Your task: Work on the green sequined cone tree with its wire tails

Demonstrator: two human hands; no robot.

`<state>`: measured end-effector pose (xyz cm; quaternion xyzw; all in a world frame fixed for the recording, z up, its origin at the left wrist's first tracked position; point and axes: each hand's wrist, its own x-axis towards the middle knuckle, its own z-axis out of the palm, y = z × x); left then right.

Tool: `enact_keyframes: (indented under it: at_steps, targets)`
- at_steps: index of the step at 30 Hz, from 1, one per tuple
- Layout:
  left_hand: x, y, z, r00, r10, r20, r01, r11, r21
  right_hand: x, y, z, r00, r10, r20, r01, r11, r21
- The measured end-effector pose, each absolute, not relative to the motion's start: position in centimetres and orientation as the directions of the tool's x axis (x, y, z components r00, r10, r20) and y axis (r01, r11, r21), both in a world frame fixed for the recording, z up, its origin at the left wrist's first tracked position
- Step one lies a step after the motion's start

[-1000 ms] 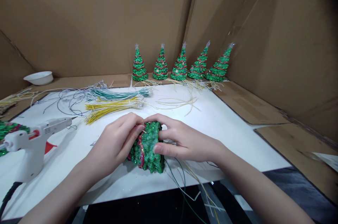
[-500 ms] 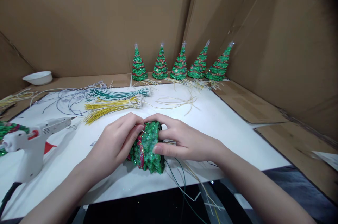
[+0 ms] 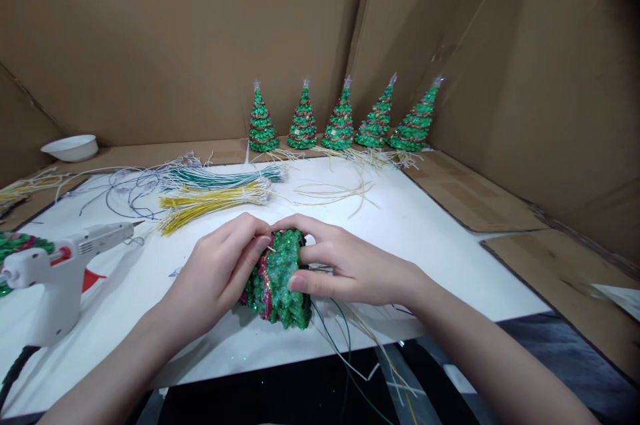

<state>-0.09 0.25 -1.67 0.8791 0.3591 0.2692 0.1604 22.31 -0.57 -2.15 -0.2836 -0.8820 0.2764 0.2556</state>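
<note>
A glittery green Christmas tree ornament point(image 3: 285, 285) with a red garland lies on its side near the front of the table, its wide base toward the right. My left hand point(image 3: 223, 271) is closed at the upper left of the tree, thumb and forefinger pinched near a thin pale wire end point(image 3: 271, 249) at its surface. My right hand point(image 3: 340, 265) grips the base, thumb on the outer side and some fingers hidden behind or inside the rim. Green, white and yellowish wires point(image 3: 350, 345) trail from the base over the table's front edge.
Several finished-looking trees point(image 3: 340, 121) stand along the cardboard wall point(image 3: 190, 45). Bundles of green wires point(image 3: 225, 176) and yellow wires point(image 3: 210, 203) lie mid-table. A white glue gun point(image 3: 60, 285) stands at left, beside another tree point(image 3: 15, 248). A white bowl point(image 3: 73, 148) sits behind.
Almost nothing differs. Both hands keep their hold on the tree, and the whole view has shifted very slightly.
</note>
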Motion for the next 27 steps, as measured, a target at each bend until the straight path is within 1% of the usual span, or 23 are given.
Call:
enact_keyframes:
  at_steps: [18,27]
  targets:
    - [-0.13,0.19,-1.71,0.6,0.713,0.364,0.532,-0.694,0.485,22.25,-0.6,-2.03,-0.713,0.638,0.29,0.366,0.692,-0.622]
    - [-0.04,0.03,-1.75,0.606,0.699,0.379,0.524,-0.71,0.47,22.45,-1.17,-1.54,-0.728,0.64,0.248,0.396,0.687,-0.609]
